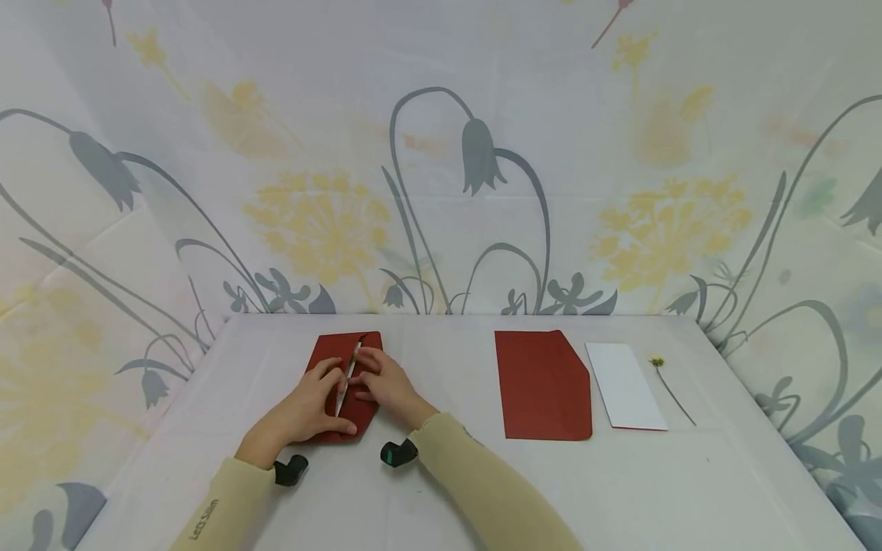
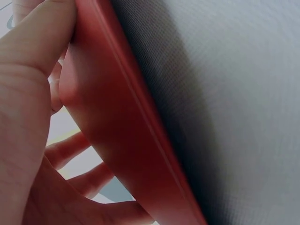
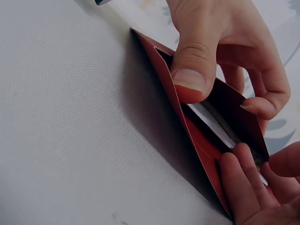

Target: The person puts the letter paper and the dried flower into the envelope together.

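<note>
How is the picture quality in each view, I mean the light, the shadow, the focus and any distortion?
Head view: even, soft light, sharp, though the table edges bend as through a wide lens. Left wrist view: the red envelope fills the frame at close range, soft-edged, with a dark shadow on the cloth beside it. Right wrist view: dimmer; the right hand's thumb is sharp, and the envelope throws a shadow leftward.

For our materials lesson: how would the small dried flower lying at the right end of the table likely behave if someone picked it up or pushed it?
The dried flower has a very thin stem and a tiny yellow head, so it is probably very light and fragile. Lying flat on the smooth table beside the white card, it would likely slide or pivot when pushed, and may snap if pinched hard.
</note>
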Motion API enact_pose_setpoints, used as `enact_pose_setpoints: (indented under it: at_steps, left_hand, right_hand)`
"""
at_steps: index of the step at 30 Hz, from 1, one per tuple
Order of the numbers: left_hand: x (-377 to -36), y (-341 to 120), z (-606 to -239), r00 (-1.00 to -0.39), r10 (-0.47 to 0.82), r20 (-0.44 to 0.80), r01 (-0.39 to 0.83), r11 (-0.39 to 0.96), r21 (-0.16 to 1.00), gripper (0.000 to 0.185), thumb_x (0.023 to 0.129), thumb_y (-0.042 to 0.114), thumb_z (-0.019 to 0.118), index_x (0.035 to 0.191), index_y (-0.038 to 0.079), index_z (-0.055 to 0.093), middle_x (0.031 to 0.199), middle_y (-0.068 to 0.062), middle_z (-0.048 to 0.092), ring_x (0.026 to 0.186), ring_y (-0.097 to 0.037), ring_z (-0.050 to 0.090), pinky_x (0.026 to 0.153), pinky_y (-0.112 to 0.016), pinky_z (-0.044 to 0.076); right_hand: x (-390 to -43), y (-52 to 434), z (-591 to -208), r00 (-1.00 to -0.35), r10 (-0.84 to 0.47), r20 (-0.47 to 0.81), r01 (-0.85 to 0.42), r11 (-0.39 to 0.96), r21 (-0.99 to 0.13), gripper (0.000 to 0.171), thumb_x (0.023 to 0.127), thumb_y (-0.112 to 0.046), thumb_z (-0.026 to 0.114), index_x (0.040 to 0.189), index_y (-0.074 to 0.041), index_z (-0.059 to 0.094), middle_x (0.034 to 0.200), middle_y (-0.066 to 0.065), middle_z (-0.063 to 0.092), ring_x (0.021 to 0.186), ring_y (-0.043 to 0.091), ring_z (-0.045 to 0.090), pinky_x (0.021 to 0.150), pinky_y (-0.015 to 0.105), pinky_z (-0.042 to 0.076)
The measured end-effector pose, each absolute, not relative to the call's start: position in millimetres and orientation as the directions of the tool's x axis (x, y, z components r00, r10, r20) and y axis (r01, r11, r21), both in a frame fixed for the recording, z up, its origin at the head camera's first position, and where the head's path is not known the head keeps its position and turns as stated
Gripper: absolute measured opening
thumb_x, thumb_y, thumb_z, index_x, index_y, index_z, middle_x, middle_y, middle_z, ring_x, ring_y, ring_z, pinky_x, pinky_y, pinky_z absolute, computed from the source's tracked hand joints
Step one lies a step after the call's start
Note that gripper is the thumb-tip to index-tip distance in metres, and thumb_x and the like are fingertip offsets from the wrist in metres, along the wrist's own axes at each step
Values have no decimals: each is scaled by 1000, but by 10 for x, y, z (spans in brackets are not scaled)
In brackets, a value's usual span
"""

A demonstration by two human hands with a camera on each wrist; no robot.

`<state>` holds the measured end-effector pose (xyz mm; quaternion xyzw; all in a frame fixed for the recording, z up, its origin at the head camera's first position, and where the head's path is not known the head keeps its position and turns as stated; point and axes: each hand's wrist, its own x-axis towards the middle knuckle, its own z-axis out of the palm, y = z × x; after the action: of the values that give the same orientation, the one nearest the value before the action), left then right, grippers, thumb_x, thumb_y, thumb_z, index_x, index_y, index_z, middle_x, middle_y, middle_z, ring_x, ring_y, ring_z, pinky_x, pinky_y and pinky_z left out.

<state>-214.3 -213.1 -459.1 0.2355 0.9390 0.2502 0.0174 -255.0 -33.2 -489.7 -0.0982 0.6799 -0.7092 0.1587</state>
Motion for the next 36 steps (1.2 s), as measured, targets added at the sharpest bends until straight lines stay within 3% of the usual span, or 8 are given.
enact_pose_setpoints:
  at_steps: [6,15,24,29,36]
  left_hand:
    - [-2140,-2142,-4604,-886,454,89,438,762,477,59,69,44,90,93,17,44,146,-31,35,131,-55,37,98,-66,41]
    - [-2123,-2117,-4630,-889,453,63,429,779,457,56,70,46,89,93,17,47,148,-29,33,133,-54,34,98,-69,38]
    - [-2088,-2051,-4615,-908,418,19,388,825,410,50,71,45,88,94,19,53,149,-27,33,133,-55,31,92,-78,34]
    - [-2089,-2035,-4634,-909,416,-4,379,833,404,52,72,46,87,104,18,58,150,-26,33,135,-54,29,92,-80,31]
    - [-2118,-2052,-4649,-914,405,-15,365,838,405,47,72,45,87,95,21,54,151,-25,33,136,-53,29,91,-82,29]
  right_hand:
    - [-2578,-319,-4902,-893,-444,-71,85,-12,-996,46,103,-1,45,148,-9,43,149,7,48,104,18,66,85,36,56]
    - [-2560,-281,-4919,-897,-438,-63,101,-64,-993,44,101,2,49,145,-4,45,147,11,50,109,20,65,85,35,56]
    - [-2500,-291,-4921,-919,-390,-52,18,91,-996,36,99,-4,57,135,-8,57,131,4,62,105,14,66,83,29,56]
    - [-2448,-271,-4955,-928,-371,-25,-51,194,-980,34,97,-9,63,131,-9,60,123,2,66,105,12,66,87,27,54]
    - [-2401,-230,-4949,-931,-364,-14,-25,101,-995,30,97,-9,63,127,-6,63,119,4,68,106,13,66,85,28,55]
